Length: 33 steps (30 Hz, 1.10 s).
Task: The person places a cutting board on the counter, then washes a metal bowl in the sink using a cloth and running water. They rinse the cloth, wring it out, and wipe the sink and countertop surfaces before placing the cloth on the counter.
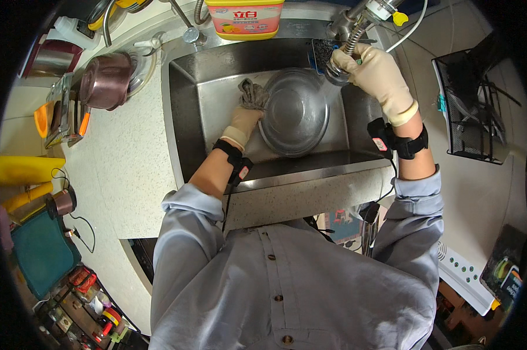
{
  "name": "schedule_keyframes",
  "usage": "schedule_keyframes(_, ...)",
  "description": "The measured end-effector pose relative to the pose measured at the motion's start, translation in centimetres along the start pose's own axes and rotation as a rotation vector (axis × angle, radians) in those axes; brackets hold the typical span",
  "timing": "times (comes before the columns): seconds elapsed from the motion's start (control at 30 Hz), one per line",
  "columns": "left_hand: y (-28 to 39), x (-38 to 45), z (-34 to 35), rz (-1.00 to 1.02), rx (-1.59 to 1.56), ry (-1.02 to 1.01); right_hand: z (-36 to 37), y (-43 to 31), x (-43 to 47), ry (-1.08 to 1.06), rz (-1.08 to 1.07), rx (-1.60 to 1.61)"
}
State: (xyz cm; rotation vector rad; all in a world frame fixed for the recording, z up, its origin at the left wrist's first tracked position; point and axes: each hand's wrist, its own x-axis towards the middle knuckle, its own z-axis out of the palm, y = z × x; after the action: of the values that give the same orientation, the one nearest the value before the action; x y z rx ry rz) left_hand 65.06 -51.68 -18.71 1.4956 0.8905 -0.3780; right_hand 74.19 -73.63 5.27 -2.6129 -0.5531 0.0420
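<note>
My left hand (246, 120), in a pale rubber glove, grips a crumpled grey cloth (253, 95) at the left edge of a round metal lid or shallow basin (295, 113). That round piece lies in the stainless steel sink (215, 131) and looks wet. Above the sink's right rear corner, my gloved right hand (368, 70) is closed around the spray head of a flexible-hose faucet (338, 75). Spray seems to fall from the head towards the round piece. The fingers of my left hand are partly hidden by the cloth.
Behind the sink stand a pink and yellow detergent tub (246, 19) and a small metal tap (193, 36). A brownish metal pot (106, 81) sits on the speckled counter at left, near a knife holder with orange handles (66, 113). A black mesh rack (469, 109) hangs at right.
</note>
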Motion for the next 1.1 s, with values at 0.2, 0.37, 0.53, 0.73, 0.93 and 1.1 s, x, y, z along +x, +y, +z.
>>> schedule_keyframes(0.2,-1.2,0.7,0.0,0.138,-0.044,-0.003,-1.1,-0.7,0.0,-0.231,0.189,0.187)
schedule_keyframes(0.37,-1.7,1.2,0.0,0.084,-0.024,-0.035,-1.2,-0.9,-0.1,-0.348,0.212,0.455)
schedule_keyframes(0.53,-1.3,0.5,-0.3,0.219,-0.087,-0.014,-0.6,-1.1,-0.2,-0.329,0.216,0.577)
schedule_keyframes(0.73,-0.3,-0.4,-0.5,0.182,-0.121,-0.022,-0.5,-1.3,-0.3,-0.261,0.207,0.462)
schedule_keyframes(0.93,-0.3,-0.7,0.1,0.223,-0.127,0.034,0.4,-0.9,-0.1,-0.247,0.204,0.539)
schedule_keyframes(1.1,0.3,-1.6,-0.6,0.494,0.159,0.076,1.6,-0.1,-0.1,-0.092,0.124,0.43)
